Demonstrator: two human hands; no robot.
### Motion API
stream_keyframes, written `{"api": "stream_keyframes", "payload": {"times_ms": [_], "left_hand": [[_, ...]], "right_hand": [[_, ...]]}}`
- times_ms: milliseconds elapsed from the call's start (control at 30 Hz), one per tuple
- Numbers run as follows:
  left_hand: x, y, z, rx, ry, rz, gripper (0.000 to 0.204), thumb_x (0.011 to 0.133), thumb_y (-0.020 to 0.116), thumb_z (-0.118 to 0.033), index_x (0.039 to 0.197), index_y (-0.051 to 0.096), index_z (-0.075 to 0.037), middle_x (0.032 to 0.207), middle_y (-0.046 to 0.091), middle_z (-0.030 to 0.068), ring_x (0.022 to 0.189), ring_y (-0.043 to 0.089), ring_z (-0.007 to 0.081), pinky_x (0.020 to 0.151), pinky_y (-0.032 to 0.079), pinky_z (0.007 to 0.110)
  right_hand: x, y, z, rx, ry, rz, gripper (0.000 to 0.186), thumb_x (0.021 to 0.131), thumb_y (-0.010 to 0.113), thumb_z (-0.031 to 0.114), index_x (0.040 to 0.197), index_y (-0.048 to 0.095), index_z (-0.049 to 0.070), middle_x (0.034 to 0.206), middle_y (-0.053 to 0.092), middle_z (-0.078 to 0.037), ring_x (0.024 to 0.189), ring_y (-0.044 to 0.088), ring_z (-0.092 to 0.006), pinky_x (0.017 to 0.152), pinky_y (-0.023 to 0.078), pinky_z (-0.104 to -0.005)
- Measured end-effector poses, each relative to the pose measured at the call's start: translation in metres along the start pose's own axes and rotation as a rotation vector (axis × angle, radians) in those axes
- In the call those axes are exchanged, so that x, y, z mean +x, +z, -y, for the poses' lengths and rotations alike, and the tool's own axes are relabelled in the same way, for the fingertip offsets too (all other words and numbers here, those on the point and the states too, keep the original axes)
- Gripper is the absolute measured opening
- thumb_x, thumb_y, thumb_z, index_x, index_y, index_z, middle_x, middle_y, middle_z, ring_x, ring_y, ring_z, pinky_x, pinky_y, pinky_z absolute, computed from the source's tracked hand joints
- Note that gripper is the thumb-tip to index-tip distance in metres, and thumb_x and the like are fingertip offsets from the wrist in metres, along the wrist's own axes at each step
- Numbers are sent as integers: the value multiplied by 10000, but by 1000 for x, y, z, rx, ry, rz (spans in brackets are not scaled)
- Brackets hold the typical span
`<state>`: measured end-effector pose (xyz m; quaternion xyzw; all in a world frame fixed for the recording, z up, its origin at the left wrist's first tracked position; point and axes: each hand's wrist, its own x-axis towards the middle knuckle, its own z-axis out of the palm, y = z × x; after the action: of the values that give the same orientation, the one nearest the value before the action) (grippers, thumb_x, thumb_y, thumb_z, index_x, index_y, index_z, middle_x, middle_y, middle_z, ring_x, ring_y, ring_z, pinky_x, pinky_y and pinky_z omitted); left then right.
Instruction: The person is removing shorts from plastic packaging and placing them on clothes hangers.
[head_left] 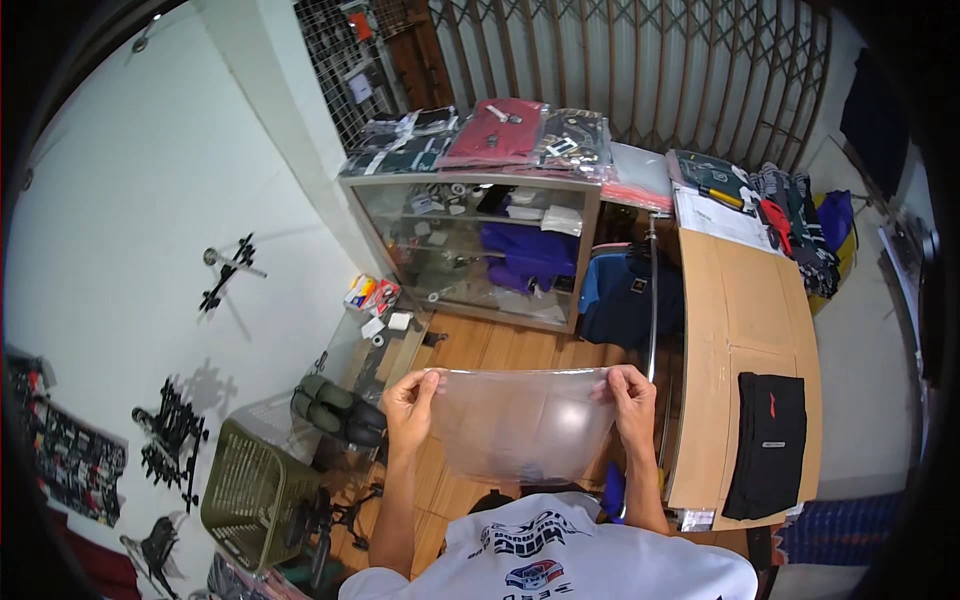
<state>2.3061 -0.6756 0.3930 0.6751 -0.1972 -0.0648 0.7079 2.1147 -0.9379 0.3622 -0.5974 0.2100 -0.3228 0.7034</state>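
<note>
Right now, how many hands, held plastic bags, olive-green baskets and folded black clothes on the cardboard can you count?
Hands, left hand and right hand: 2
Held clear plastic bag: 1
Olive-green basket: 1
Folded black garment on cardboard: 1
Total: 5

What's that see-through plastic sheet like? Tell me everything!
The see-through plastic sheet looks thin and shiny, with a bright glare near its right side. It's roughly four-sided, narrower at the bottom. The left hand pinches its upper left corner, the right hand its upper right, holding it spread. The wooden floor shows through. I can't tell whether it's a bag.
</note>
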Motion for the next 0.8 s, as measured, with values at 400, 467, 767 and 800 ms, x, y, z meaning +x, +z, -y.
{"api": "stream_keyframes", "payload": {"times_ms": [400, 467, 767, 800], "left_hand": [[159, 60, 65, -39, -10, 224, 155, 926, 666, -110, 986, 714, 24, 867, 712, 62, 811, 646, 104, 762, 505, 235], [191, 77, 75, -61, -1, 280, 150, 922, 671, -104, 989, 714, 24, 871, 712, 61, 814, 647, 103, 762, 506, 232], [348, 192, 84, -157, 32, 655, 137, 904, 685, -63, 1009, 709, 22, 909, 710, 45, 833, 645, 87, 761, 507, 210], [364, 207, 84, -160, 30, 677, 137, 904, 685, -63, 1009, 709, 22, 909, 710, 45, 833, 645, 87, 761, 507, 210]], "right_hand": [[116, 4, 7, -163, -108, -219, 218, 982, 585, 176, 920, 667, -16, 768, 698, -96, 626, 659, -132, 564, 522, -243], [136, -1, 5, -200, -139, -276, 198, 981, 584, 157, 919, 669, -11, 756, 697, -91, 614, 658, -125, 556, 518, -240], [233, -19, 12, -255, -231, -660, 200, 978, 602, 182, 943, 682, 2, 686, 644, -36, 522, 566, -73, 455, 435, -202], [242, -23, 13, -257, -231, -681, 200, 978, 602, 182, 943, 682, 2, 686, 644, -36, 522, 566, -73, 455, 435, -202]]}}
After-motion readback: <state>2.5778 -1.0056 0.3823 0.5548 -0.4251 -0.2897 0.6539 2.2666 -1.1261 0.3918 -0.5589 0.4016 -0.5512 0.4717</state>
